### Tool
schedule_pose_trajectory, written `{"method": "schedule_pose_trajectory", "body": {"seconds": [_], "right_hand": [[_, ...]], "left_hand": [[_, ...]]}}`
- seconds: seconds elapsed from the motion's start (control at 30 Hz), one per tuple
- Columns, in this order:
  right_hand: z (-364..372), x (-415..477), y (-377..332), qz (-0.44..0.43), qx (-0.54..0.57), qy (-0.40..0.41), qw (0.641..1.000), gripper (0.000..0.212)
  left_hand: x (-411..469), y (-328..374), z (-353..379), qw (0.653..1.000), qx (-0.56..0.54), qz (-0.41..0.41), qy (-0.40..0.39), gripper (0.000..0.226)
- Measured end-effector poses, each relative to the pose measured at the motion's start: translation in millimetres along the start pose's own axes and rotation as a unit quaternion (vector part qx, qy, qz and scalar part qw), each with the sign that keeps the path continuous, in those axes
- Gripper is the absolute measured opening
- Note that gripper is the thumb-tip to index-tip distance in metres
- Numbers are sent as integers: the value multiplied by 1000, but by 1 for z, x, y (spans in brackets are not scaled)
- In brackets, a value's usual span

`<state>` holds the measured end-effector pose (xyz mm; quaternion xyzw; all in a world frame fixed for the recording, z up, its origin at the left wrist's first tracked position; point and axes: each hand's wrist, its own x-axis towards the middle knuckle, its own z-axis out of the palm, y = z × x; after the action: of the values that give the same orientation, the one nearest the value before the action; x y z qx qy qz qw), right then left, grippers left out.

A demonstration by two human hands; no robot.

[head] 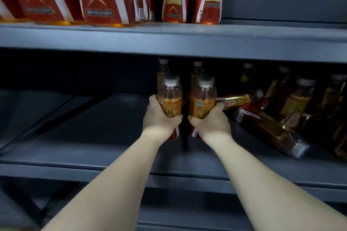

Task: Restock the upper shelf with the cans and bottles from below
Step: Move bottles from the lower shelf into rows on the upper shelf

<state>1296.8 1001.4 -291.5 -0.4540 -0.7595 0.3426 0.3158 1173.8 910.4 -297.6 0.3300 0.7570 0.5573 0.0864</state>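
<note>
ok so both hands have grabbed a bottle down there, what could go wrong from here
1. The right hand sits against a toppled bottle. Drawing the right bottle out may set it rolling, and another fallen bottle lies near the front edge of the lower shelf.
2. The left hand grips the left bottle low down, beneath the upper shelf. Lifting straight up could knock either cap on its lip.
</note>
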Motion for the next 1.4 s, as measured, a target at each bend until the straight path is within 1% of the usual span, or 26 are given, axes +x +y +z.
{"method": "schedule_pose_trajectory", "body": {"seconds": [0.13,0.23,0.33,0.43,0.57,0.73,0.87,1.03,1.2,1.4], "right_hand": [[-23,-33,-9,21,11,-23,999,56],[-38,-64,-14,38,11,-38,998,56],[-53,-97,-20,78,-2,-78,994,61],[-76,-127,-33,101,-16,-111,989,58],[-110,-149,-65,109,-28,-118,987,56],[-145,-163,-104,97,-26,-124,987,54],[-165,-177,-128,88,-23,-141,986,54],[-186,-184,-156,70,-29,-140,987,55],[-199,-181,-173,52,-39,-122,990,64],[-219,-166,-189,34,-54,-98,993,66]], "left_hand": [[-33,14,-19,999,-19,-35,-9,63],[-63,31,-34,998,3,-56,-22,66],[-94,52,-52,995,-4,-86,-46,63],[-121,79,-74,991,-5,-111,-71,62],[-140,117,-102,990,4,-127,-67,67],[-161,152,-131,987,26,-150,-59,65],[-176,180,-153,986,44,-148,-64,65],[-179,210,-171,987,50,-137,-61,65],[-177,235,-178,990,60,-113,-60,67],[-167,263,-177,994,54,-75,-60,70]]}}
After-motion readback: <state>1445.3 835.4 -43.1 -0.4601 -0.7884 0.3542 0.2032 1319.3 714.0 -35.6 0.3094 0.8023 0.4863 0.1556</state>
